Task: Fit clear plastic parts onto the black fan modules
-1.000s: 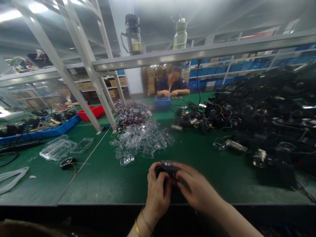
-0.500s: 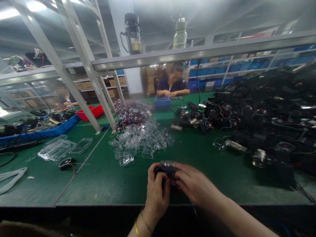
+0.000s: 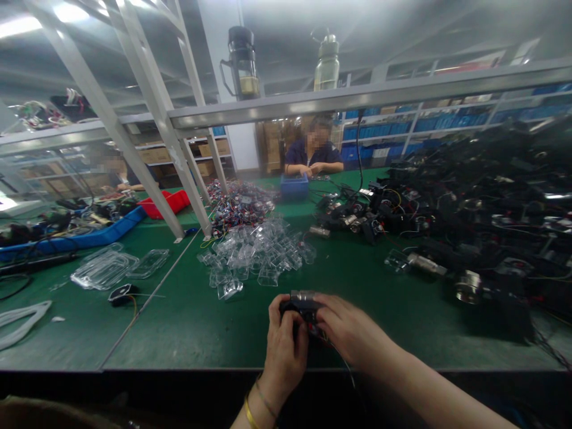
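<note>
Both grips, left hand (image 3: 286, 348) & right hand (image 3: 353, 336), clamp black motor part (image 3: 302, 304) over green bench mat (image 3: 187, 322).

A long workbench covered in green matting (image 3: 379, 298) is spanned by a grey metal overhead shelf (image 3: 357, 95) carried on slanted grey struts (image 3: 156, 113). Shelving stocked with blue bins (image 3: 388, 128) and brown cardboard boxes (image 3: 272, 146) is seen behind. Bright ceiling strip lights (image 3: 27, 24) are reflected above.

Ceiling tube lights (image 3: 27, 24) glared at upper left, leaving the room dim and hazy. Beyond the fingers (image 3: 290, 325) the bench (image 3: 187, 322) was fairly sharp; edges bowed, and the far-right pile (image 3: 491, 208) blurred dark.
</note>
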A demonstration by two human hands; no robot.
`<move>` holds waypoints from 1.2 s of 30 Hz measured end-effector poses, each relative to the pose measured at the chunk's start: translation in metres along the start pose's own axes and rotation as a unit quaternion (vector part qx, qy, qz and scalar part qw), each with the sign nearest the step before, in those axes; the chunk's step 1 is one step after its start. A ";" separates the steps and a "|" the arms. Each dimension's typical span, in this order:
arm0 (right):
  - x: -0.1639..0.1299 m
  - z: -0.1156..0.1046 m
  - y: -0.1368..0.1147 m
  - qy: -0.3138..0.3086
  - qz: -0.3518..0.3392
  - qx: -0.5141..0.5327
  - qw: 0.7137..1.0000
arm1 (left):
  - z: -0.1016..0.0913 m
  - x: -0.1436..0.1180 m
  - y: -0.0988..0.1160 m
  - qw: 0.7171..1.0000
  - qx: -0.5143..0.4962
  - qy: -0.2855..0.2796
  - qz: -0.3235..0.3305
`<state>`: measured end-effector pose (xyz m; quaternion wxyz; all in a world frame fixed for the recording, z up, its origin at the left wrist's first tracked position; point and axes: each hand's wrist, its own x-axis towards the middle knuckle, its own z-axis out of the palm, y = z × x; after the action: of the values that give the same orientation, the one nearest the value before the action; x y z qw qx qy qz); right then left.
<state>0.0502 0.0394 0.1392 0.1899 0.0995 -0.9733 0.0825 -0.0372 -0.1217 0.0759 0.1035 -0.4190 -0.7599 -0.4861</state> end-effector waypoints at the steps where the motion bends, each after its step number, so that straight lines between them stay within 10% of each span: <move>1: 0.000 0.000 0.000 -0.003 -0.002 -0.002 1.000 | 0.000 0.000 0.000 1.000 0.001 0.002 0.001; 36: 0.010 0.026 -0.003 0.044 0.005 0.049 0.998 | -0.003 -0.009 -0.003 0.989 0.079 0.120 0.013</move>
<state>0.0326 0.0297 0.1197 0.2272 0.1002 -0.9592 0.1355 -0.0343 -0.1293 0.0704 0.2332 -0.3573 -0.7727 -0.4699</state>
